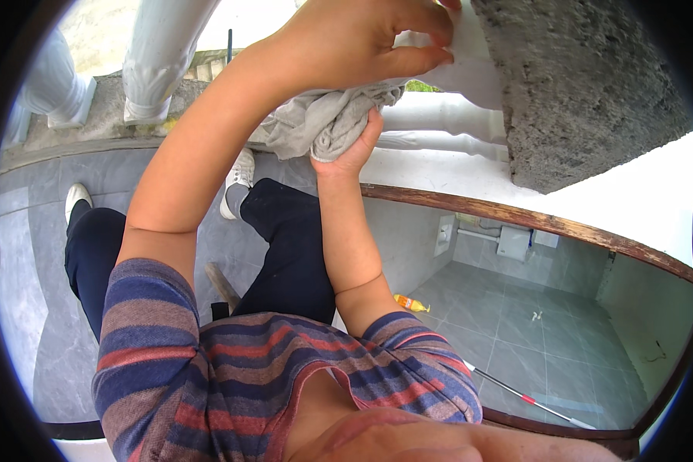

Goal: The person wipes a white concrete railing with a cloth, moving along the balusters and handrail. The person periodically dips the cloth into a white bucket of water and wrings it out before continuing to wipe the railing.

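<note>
My left hand (413,43) is at the top of the head view, its fingers curved and apart against a smooth white baluster surface (473,72) beside a rough grey concrete piece (583,86). I see nothing held between its thumb and fingers. Just below it, my right hand (355,144) grips a bunched grey cloth (338,118). The cloth's folds hide most of that hand's fingers. Further white balusters (444,118) lie behind and to the right of the cloth.
White balusters (159,58) stand on a concrete ledge (115,104) at upper left. A worn wooden window frame (496,211) borders a tiled room at right, with a yellow packet (411,303) and a pole (528,398). A wooden piece (221,286) lies near my legs.
</note>
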`<state>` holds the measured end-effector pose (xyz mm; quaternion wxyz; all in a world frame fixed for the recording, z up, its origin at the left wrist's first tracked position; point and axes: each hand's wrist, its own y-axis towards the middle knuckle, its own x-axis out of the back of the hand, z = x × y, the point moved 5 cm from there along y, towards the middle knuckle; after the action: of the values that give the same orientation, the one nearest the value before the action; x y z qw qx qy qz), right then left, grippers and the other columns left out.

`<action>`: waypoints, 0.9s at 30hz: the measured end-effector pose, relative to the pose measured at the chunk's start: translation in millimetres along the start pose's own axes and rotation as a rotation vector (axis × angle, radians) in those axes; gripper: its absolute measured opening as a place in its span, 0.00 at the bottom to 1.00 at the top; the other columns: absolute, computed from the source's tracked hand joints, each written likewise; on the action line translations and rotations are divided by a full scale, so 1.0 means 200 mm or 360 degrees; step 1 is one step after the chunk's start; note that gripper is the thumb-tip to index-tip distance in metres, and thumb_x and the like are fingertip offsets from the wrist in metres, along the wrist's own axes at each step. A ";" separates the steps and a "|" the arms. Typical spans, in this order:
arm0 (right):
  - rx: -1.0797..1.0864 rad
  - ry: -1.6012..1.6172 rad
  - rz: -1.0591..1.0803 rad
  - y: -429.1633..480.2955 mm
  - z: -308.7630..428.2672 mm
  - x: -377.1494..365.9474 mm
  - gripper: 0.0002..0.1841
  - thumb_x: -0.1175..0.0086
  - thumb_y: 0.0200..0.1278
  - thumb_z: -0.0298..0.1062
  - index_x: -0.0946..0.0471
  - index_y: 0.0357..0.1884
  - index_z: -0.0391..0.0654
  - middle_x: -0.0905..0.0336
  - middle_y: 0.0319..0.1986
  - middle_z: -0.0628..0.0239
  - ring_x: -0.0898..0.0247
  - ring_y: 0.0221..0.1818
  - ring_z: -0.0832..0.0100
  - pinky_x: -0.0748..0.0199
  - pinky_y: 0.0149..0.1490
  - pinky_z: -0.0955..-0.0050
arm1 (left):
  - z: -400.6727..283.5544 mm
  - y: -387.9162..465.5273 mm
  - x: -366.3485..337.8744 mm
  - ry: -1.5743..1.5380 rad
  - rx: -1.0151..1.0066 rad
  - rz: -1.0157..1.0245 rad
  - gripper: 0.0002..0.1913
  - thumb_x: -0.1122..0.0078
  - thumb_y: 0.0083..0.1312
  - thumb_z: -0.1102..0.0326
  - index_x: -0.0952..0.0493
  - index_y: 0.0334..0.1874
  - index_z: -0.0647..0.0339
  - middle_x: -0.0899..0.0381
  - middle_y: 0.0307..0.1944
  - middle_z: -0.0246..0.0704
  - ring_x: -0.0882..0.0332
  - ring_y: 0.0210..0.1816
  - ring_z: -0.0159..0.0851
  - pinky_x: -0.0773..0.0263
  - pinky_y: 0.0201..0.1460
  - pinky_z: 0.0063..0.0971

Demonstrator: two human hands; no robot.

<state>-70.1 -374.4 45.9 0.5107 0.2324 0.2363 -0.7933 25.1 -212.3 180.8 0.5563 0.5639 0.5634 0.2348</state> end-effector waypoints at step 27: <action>0.0568 -0.0292 0.0007 -0.07 0.13 -0.07 0.33 0.42 0.65 0.43 0.37 0.68 0.40 0.28 0.58 0.61 0.30 0.60 0.67 0.33 0.67 0.66 | 0.06 -0.10 -0.03 -0.0255 0.0937 0.0089 0.12 0.41 0.57 0.81 0.17 0.42 0.67 0.14 0.36 0.34 0.18 0.38 0.31 0.23 0.42 0.27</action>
<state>-80.4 -375.6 76.4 0.4825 0.2464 0.0439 -0.8394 26.5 -226.9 161.0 0.4050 0.7328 0.5459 0.0315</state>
